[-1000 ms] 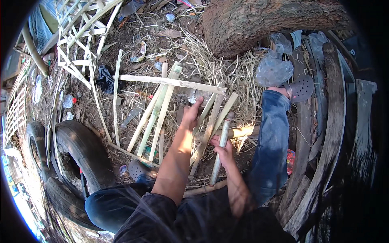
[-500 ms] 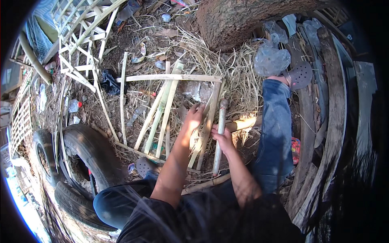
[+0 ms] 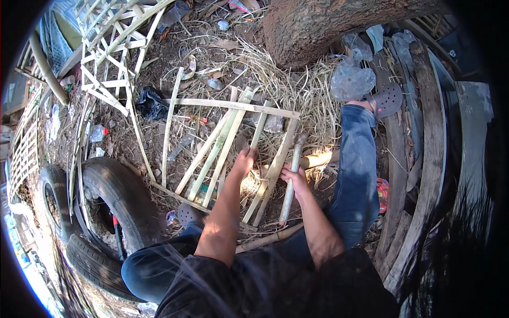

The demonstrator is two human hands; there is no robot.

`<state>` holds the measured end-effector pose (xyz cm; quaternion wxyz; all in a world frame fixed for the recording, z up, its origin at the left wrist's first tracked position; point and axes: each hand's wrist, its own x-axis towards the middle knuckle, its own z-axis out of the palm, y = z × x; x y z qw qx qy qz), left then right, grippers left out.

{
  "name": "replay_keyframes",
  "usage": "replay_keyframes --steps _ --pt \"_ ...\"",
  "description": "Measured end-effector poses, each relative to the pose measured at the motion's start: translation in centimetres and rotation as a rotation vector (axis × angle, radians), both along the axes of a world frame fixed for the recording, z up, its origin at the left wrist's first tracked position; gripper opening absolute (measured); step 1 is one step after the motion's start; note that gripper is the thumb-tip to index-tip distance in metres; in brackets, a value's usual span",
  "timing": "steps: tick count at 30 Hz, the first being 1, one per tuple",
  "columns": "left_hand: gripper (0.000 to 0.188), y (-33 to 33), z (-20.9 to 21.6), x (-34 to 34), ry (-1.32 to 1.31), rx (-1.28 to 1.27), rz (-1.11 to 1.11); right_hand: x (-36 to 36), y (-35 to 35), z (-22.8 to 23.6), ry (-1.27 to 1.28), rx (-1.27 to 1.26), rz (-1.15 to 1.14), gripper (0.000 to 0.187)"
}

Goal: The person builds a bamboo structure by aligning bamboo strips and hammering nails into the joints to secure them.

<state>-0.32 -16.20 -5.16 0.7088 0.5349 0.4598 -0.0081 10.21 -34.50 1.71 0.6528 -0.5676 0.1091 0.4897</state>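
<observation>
A ladder-like frame of split bamboo strips lies on the ground in front of me, with a long crosspiece (image 3: 212, 103) along its far side. My left hand (image 3: 244, 162) is closed around the lower end of a short bamboo strip (image 3: 261, 125), which points away and passes the crosspiece at its far end. To the right, my right hand (image 3: 295, 180) grips a hammer (image 3: 288, 202) with a long pale handle. Its rounded, rusty-looking head (image 3: 300, 139) points away from me. The hammer lies close beside the frame's right side strip (image 3: 277, 167).
Old tyres (image 3: 114, 196) lie at the left, below a bamboo lattice (image 3: 119, 58). A tree trunk (image 3: 297, 37) stands at the far side, near a clear plastic bag (image 3: 352, 82). Long planks (image 3: 429, 132) lie on the right. A bamboo pole (image 3: 321, 159) rests beyond my right hand.
My left hand has moved slightly left and nearer to me and now holds a bamboo strip upright across the frame. The hammer has tilted a little to the right.
</observation>
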Motion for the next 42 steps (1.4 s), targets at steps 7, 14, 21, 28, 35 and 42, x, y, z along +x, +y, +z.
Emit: replay_keyframes --steps 7,14,21,28,35,42 --pt "0.031 2.0 -0.5 -1.3 0.026 0.099 0.026 -1.1 1.7 -0.7 -0.030 -0.058 0.007 0.045" --pt "0.036 -3.3 9.4 2.1 -0.013 0.771 -0.155 -0.3 -0.7 -1.1 -0.119 -0.062 0.039 0.051" --pt "0.044 -5.2 3.2 0.3 -0.064 0.141 -0.328 -1.3 -0.2 3.0 -0.038 -0.041 -0.079 0.012" --pt "0.036 -5.3 5.2 2.8 0.029 0.370 -0.357 -0.7 -0.8 3.3 -0.056 -0.051 -0.050 0.014" --pt "0.054 -3.5 7.8 2.4 0.137 0.802 -0.134 -0.8 -1.9 2.9 -0.061 -0.048 -0.050 0.040" --pt "0.044 -1.9 6.9 2.8 0.196 0.820 -0.055 -0.3 -0.7 4.5 -0.099 0.085 -0.005 0.037"
